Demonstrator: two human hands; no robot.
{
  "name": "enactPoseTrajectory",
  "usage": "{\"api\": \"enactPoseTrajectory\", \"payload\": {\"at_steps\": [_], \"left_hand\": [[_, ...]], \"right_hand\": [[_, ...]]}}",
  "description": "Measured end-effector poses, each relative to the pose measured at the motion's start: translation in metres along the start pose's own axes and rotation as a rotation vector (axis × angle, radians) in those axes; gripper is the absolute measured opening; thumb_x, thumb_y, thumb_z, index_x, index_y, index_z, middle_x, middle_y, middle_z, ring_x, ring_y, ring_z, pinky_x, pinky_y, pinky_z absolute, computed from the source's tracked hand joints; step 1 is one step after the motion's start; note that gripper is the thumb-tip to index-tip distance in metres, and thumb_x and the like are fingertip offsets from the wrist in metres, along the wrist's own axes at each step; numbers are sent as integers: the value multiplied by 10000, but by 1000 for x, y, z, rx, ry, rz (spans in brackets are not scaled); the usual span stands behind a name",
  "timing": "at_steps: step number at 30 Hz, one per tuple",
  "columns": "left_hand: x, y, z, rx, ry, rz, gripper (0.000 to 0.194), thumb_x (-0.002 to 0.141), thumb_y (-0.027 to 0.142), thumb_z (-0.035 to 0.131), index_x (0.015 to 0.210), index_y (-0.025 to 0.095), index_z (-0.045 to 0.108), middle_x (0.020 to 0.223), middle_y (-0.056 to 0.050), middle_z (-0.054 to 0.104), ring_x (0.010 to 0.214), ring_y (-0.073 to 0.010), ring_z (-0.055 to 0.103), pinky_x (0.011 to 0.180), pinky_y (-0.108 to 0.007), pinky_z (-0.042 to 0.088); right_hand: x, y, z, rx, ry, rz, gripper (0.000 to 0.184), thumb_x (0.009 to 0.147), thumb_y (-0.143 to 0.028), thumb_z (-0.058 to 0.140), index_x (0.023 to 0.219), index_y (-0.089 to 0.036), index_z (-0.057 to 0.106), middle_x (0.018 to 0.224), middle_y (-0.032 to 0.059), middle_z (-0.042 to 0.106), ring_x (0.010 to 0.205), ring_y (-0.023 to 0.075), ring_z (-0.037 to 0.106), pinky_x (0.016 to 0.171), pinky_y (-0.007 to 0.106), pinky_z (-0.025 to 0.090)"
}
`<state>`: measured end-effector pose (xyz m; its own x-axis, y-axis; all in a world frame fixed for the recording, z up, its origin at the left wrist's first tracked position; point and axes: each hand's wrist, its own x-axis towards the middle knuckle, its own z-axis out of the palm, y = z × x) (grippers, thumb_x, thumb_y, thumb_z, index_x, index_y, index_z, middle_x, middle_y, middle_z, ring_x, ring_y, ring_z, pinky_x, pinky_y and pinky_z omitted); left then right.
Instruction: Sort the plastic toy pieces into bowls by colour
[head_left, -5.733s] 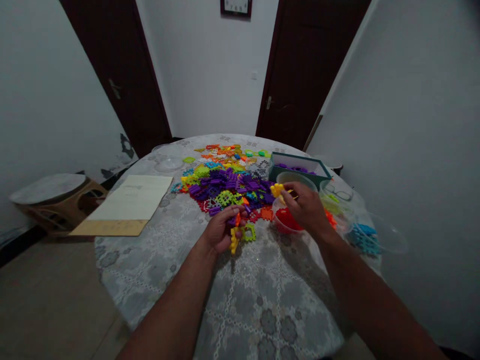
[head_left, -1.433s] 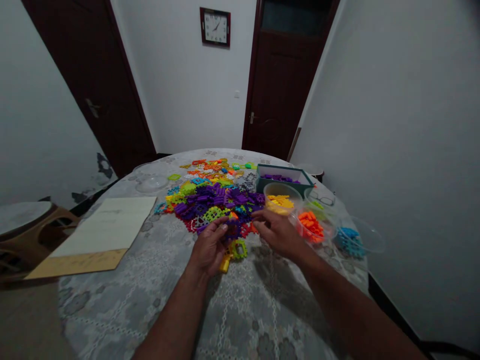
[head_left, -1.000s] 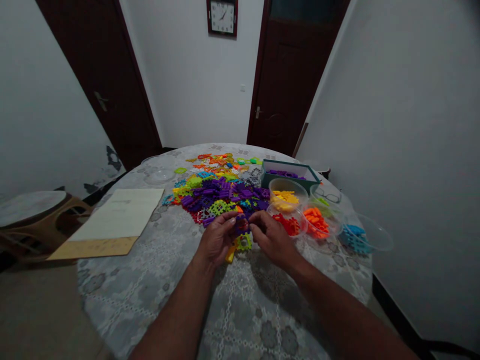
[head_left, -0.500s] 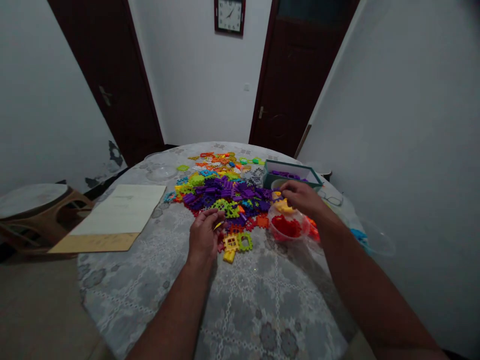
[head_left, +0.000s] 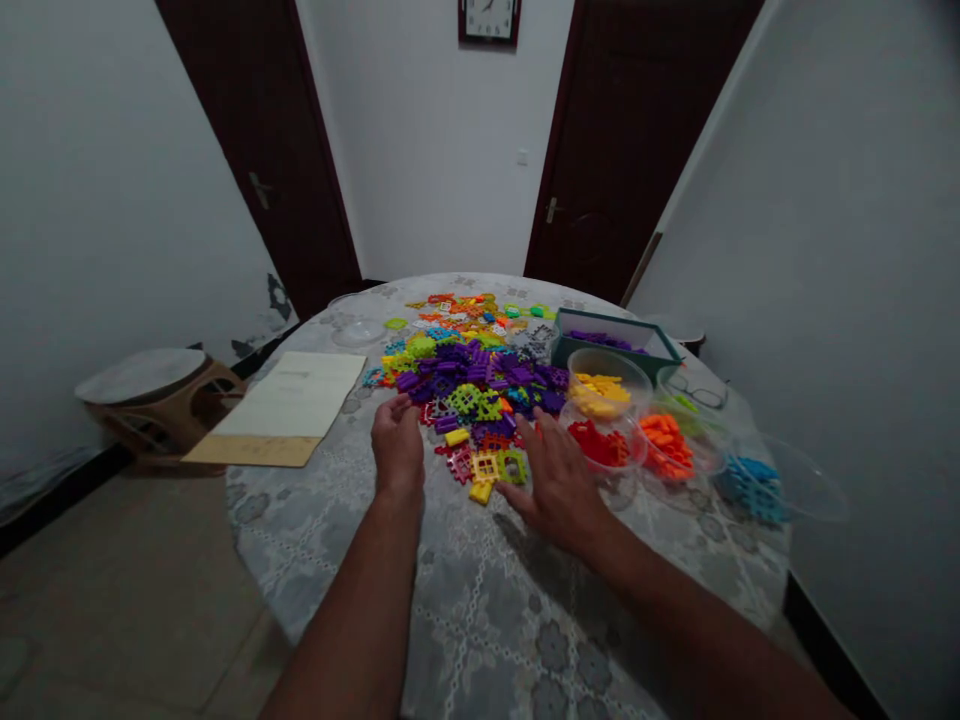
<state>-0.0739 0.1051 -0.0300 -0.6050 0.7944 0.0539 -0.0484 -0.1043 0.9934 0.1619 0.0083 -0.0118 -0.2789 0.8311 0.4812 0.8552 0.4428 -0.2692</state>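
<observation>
On the desk (head_left: 465, 590), pieces (head_left: 480, 370) lay heaped between a sheet (head_left: 300, 385), left, and tubs (head_left: 611, 358), right; a box (head_left: 562, 352) stood behind the tubs.

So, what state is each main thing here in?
Left hand, loosely curled; inner side hidden
Right hand, open, fingers spread
Interlocking plastic pieces, heaped
Teal box, open, purple pieces inside
Yellow-piece tub, open, partly filled
Red-piece tub, open, partly filled
Eyeglasses, folded or unfolded unclear
Paper pad, lying flat
Left door, shut
Right door, shut
</observation>
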Motion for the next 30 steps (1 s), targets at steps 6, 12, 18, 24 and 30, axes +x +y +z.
{"api": "enactPoseTrajectory", "payload": {"at_steps": [6,12,18,24,30], "left_hand": [[-9,-4,2,365,-158,94,386,869,274,648,1244,185,673,1266,-168,727,1170,-304,684,1041,-434,492],[-16,-18,8,701,-270,370,441,907,269,629,1337,171,657,1350,-200,686,1302,-350,611,1143,-480,416],[-16,-27,9,937,-278,439,497,945,328,605,1397,121,616,1283,-238,676,1280,-382,598,1146,-510,400],[-19,-22,10,958,-184,403,600,931,375,655,1449,83,577,1425,-292,565,1369,-417,522,1142,-525,401],[-21,-21,14,940,-267,419,580,944,421,659,1446,138,593,1387,-255,652,1351,-423,546,1158,-555,369]], "right_hand": [[-13,-8,22,-45,-53,1,910,927,-480,723,1680,-174,314,1738,232,272,1609,432,255,1257,650,316],[-13,2,48,-4,-119,88,1018,860,-563,770,1680,-171,313,1738,236,272,1616,456,223,1248,655,326],[0,14,66,-1,-64,208,935,915,-564,688,1662,-134,325,1720,272,283,1600,464,261,1246,636,315],[17,18,73,3,-46,259,832,978,-533,596,1649,-110,345,1677,281,370,1568,461,335,1237,621,326],[44,14,81,19,13,286,776,1012,-545,550,1594,-48,418,1581,303,477,1490,434,436,1226,593,340]]}}
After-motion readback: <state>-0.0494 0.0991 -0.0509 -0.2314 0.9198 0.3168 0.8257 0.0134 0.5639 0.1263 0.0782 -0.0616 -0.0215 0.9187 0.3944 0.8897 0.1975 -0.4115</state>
